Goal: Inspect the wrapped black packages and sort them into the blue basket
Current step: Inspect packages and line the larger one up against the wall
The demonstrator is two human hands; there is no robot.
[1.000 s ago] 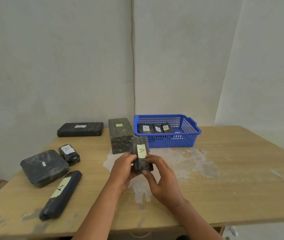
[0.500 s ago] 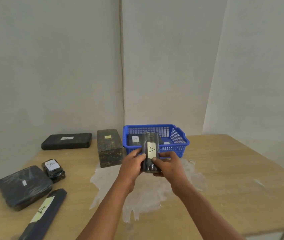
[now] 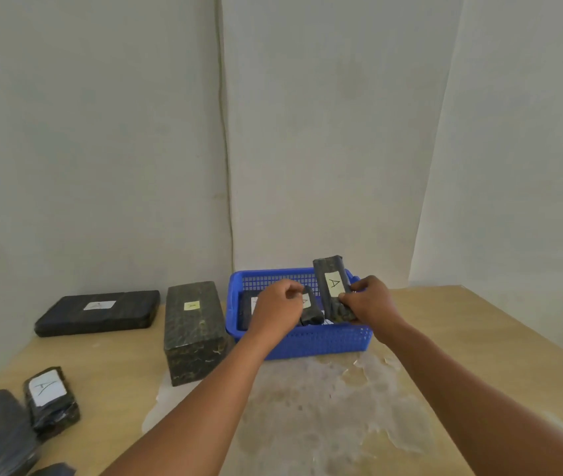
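1. Two hands are over the blue basket (image 3: 299, 345) at the far side of the table (image 3: 452, 341).
2. The right hand (image 3: 371, 304) pinches the lower end of a black package (image 3: 331, 286) with label "A", which stands nearly upright above the basket's right part.
3. The left hand (image 3: 278, 309) is curled; I cannot tell if it holds the smaller package (image 3: 310, 309) inside the basket.
4. Other wrapped packages lie on the table to the left.

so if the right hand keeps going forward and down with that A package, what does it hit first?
Likely the floor of the blue basket: the right hand holds the A-labelled package over its right side, beside packages already inside. Depth unclear.
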